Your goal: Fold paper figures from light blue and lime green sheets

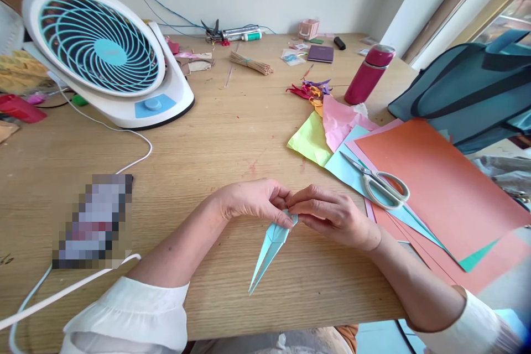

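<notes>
My left hand (253, 200) and my right hand (332, 215) meet near the table's front edge. Both pinch the upper end of a folded light blue paper shape (270, 248). The paper tapers to a long narrow point that reaches toward me and lies on the wooden table (224, 138). Fingers of both hands are closed on the fold, and the paper's top end is hidden under them.
Scissors (379, 183) lie on a stack of coloured paper sheets (431, 182) to the right. A white and teal fan (103, 55) stands at the back left, its cable trailing forward. A red bottle (369, 73), a teal bag (468, 88) and small paper scraps (309, 89) sit behind.
</notes>
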Action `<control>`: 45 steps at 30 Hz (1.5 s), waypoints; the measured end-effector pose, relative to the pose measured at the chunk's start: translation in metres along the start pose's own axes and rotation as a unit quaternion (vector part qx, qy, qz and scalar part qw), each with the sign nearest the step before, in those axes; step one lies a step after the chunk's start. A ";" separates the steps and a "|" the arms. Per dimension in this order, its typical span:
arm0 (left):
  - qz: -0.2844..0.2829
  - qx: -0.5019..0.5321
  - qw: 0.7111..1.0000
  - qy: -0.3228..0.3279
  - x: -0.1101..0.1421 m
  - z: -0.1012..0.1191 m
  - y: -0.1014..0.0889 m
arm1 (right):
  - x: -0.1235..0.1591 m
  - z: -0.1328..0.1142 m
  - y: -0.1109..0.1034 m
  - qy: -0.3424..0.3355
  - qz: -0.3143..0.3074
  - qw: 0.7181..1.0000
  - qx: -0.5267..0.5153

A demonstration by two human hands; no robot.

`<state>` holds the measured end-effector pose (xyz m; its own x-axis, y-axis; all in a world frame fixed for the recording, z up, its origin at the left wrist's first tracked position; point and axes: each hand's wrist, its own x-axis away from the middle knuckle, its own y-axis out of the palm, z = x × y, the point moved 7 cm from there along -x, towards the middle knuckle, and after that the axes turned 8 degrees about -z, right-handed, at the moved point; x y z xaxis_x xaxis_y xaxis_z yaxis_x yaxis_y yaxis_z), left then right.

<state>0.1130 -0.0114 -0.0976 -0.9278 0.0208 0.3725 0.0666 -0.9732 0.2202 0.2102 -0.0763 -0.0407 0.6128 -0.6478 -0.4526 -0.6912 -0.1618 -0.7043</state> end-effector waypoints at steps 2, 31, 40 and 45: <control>0.015 -0.017 1.000 -0.009 0.002 0.001 -0.002 | 0.001 0.003 0.000 0.010 0.006 1.000 -0.010; 0.187 -0.160 0.969 -0.004 0.014 0.018 -0.007 | 0.008 0.015 -0.001 0.083 0.043 0.995 0.020; 0.237 -0.230 0.944 0.025 0.019 0.034 -0.005 | 0.009 0.022 -0.009 0.171 0.104 0.980 -0.019; 0.292 -0.283 0.913 0.037 0.024 0.043 -0.003 | 0.009 0.027 -0.006 0.213 0.097 0.971 -0.048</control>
<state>0.1058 0.0020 -0.0506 -0.8187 -0.5339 0.2112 0.3760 -0.7766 -0.5055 0.2302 -0.0613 -0.0555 0.2668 -0.9191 -0.2898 -0.8230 -0.0608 -0.5647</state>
